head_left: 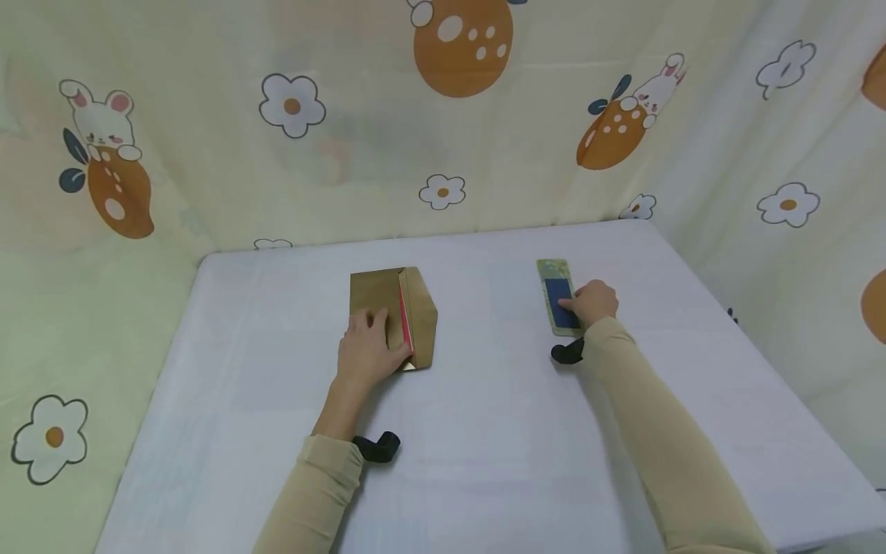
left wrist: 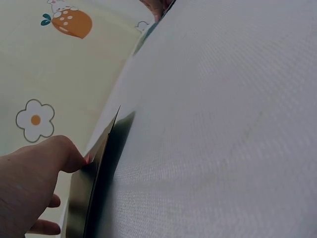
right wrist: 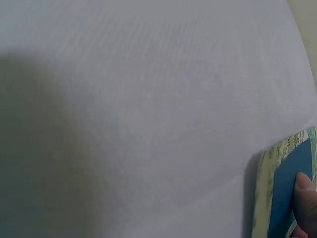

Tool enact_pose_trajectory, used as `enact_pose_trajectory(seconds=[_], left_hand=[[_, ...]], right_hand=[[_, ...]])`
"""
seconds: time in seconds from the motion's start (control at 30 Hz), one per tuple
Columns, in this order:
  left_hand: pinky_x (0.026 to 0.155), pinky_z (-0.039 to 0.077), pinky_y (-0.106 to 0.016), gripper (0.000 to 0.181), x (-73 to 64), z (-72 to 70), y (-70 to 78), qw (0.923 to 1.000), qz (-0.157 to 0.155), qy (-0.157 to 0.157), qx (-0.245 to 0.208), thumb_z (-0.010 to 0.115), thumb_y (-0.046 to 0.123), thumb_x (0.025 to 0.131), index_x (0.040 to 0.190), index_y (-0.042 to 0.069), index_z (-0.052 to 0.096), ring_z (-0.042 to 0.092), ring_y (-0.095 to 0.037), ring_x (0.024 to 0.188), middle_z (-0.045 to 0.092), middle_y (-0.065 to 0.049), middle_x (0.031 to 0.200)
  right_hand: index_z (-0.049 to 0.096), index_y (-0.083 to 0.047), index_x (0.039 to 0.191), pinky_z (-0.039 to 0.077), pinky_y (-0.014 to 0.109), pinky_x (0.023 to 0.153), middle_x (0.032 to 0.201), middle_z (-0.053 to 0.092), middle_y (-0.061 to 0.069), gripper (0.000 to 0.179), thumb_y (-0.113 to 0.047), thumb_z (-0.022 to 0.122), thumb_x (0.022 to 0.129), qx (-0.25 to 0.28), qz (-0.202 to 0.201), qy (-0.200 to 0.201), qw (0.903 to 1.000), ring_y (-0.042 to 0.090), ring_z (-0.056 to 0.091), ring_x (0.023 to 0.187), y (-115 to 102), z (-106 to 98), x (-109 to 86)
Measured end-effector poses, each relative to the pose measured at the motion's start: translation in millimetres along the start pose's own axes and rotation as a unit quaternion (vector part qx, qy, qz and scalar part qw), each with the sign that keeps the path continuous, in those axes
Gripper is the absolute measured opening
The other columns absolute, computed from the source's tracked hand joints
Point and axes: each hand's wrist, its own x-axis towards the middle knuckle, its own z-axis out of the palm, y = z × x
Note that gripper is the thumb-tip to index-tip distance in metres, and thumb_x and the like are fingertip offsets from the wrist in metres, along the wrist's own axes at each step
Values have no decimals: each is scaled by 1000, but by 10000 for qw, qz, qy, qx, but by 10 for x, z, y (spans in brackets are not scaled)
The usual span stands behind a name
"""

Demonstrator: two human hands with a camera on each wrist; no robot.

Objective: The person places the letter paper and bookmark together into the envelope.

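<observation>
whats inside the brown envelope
A narrow red strip shows along the opening of the brown envelope, beside the flap. Whether it is lining or a separate piece, I cannot tell; the panel under the left hand covers the rest.

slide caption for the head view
Left hand on a gold envelope, right hand holding a flat green-and-blue item, white-covered table.

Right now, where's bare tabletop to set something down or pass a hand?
White table: bare between the gold paper envelope and the flat green rectangle with blue panel; left of the envelope to the edge; right of the beige right sleeve. Crowded: at envelope and rectangle, where the left hand and right hand are.
</observation>
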Motion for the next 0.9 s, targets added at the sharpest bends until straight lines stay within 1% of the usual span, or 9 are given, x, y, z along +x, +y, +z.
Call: enact_pose_trajectory(seconds=[0.13,0.23,0.37,0.5,0.63,0.77,0.9], left_hand=[[93,43,-55,76,12,-6,-14,10000,18,-11,31,61,49,78,141,10,43,41,-37,127,36,-20,140],[92,44,-55,77,16,6,-20,10000,28,-38,62,61,50,78,141,9,43,41,-37,127,36,-20,140],[93,44,-55,76,13,10,-16,10000,28,-6,47,61,50,79,140,9,44,42,-37,126,36,-20,139],[92,44,-55,76,-2,1,-15,10000,29,60,18,62,50,78,140,9,44,44,-38,125,37,-21,139],[91,45,-55,76,-18,2,-22,10000,23,61,24,62,51,78,140,10,44,45,-38,123,38,-21,138],[92,45,-55,76,-19,5,-19,10000,14,51,68,62,51,79,140,9,44,45,-39,123,38,-21,139],[91,45,-55,75,-7,1,-8,9999,50,108,53,62,50,79,139,8,45,47,-40,121,39,-22,138]], right_hand=[[64,8,114,46,49,93,117,63,25,51,-33,70,84,60,42,-28,10000,42,58,108,-7,-5,-21],[64,8,114,45,49,94,116,63,25,49,-31,69,84,242,108,-2,9996,42,57,109,29,0,-37],[64,7,111,43,49,94,112,64,27,44,-28,69,84,633,86,148,9978,42,56,107,100,14,-47],[62,6,111,42,47,92,112,63,27,42,-27,68,85,1086,-95,281,9936,40,56,106,197,53,-42],[59,3,117,45,39,85,113,64,25,44,-29,67,87,1449,-238,301,9887,35,60,102,289,94,-56],[56,1,124,45,28,76,115,61,22,49,-32,63,89,1786,-90,139,9838,28,59,99,332,104,-91],[52,1,129,43,22,74,117,58,18,51,-31,61,91,2052,36,62,9787,23,56,98,334,92,-123]])
